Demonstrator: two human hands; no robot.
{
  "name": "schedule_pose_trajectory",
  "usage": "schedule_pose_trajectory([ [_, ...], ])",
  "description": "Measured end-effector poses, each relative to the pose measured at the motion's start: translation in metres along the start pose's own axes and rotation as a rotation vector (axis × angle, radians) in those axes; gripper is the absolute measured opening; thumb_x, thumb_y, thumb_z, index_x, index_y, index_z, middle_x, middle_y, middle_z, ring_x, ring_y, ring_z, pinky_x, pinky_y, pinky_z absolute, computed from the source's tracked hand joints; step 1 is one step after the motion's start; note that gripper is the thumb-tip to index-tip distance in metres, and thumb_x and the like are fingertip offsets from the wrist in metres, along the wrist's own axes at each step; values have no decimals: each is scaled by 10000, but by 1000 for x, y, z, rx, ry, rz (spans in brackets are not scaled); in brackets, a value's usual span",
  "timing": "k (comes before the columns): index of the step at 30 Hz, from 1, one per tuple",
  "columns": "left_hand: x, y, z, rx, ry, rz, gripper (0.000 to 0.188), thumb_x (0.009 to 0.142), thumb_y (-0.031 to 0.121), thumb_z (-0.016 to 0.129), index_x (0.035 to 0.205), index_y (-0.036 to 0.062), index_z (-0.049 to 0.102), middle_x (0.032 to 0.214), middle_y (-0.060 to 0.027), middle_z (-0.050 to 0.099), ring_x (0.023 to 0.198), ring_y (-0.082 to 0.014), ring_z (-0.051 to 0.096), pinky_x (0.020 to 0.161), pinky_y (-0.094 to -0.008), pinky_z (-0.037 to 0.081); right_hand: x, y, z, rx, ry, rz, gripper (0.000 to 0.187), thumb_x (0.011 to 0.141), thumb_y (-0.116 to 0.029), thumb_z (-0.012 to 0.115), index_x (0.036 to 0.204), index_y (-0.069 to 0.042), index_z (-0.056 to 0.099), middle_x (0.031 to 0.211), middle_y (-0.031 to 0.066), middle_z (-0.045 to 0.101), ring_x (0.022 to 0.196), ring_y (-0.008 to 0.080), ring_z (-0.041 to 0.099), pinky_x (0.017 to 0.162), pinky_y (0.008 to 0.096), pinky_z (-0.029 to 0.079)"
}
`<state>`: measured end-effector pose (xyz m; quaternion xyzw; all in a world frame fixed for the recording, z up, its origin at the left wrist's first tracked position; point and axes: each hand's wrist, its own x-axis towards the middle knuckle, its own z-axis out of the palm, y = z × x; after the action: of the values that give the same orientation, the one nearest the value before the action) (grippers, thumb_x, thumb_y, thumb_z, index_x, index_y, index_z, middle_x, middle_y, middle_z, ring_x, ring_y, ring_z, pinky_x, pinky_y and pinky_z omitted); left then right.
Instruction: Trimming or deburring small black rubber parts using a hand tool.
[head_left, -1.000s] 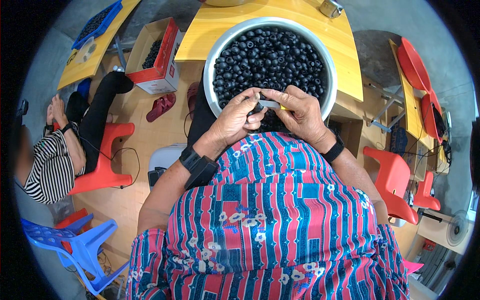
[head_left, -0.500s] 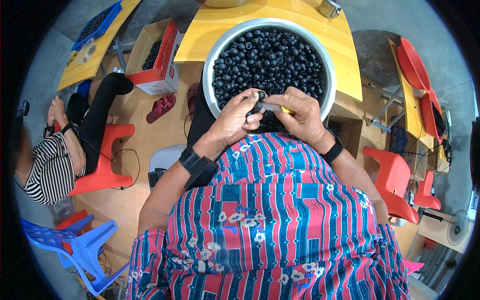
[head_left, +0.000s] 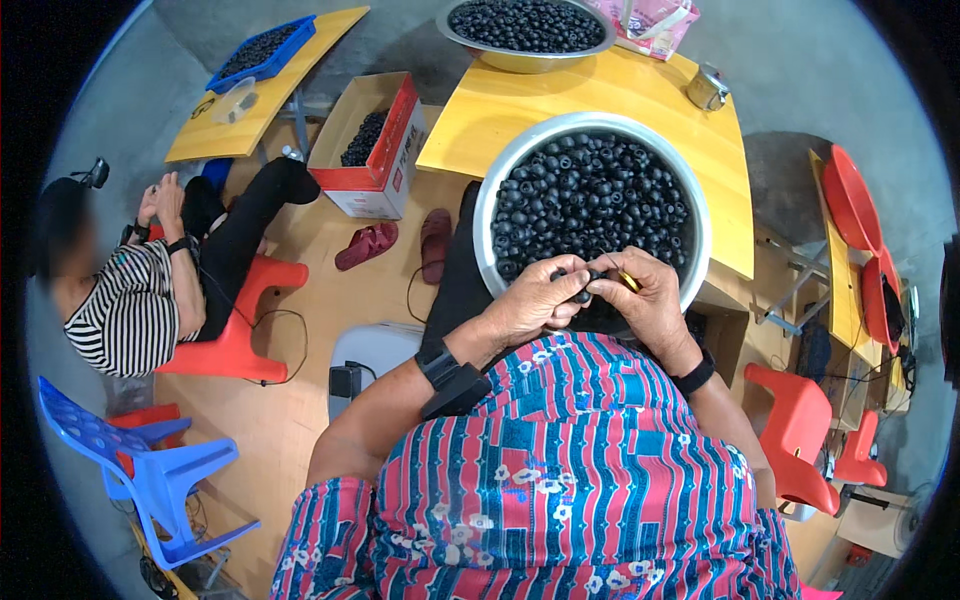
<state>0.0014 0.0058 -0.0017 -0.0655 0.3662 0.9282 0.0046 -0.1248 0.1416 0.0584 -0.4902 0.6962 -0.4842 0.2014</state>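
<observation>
A large silver metal basin (head_left: pixel 484 225) stands before me, filled with small round black pieces (head_left: pixel 600 190), several showing a round opening. Over its near edge, my left hand (head_left: pixel 528 302) is closed, pinching one black piece (head_left: pixel 585 288) between thumb and fingers. Close against it, my right hand (head_left: pixel 655 290) grips a small yellow-handled tool (head_left: pixel 629 281). The tool's working end lies by the held piece and is mostly hidden by my fingers.
Beyond the basin, the yellow table (head_left: pixel 610 90) bears a second basin (head_left: pixel 480 50) of black pieces and a metal mug (head_left: pixel 708 88). An open carton (head_left: pixel 370 178) stands on the floor at left. A seated co-worker (head_left: pixel 130 300) and red stools (head_left: pixel 795 430) flank me.
The view has shifted, so my hands and the basin sit lower and further right, and the second basin shows. The tool's pale blade, visible earlier, is now mostly hidden by my fingers.
</observation>
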Motion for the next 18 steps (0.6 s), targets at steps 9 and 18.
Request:
schedule_pose_trajectory([
  [9,4,1,3,7,54,-57,143,1011,203,484,1090,85,498,810,4,486,560,-8,369,462,-148,298,-1,7,0,27,22,7,155,778,-39,697,931,-18,681,900,95,652,862,201,624,771,305,486],
  [18,5,3,-3,-6,62,-13,219,1001,226,509,1151,67,507,802,27,487,582,-14,374,461,-156,294,3,12,3,-46,65,9,199,747,-10,695,939,-22,643,858,102,607,802,218,607,744,310,483],
])
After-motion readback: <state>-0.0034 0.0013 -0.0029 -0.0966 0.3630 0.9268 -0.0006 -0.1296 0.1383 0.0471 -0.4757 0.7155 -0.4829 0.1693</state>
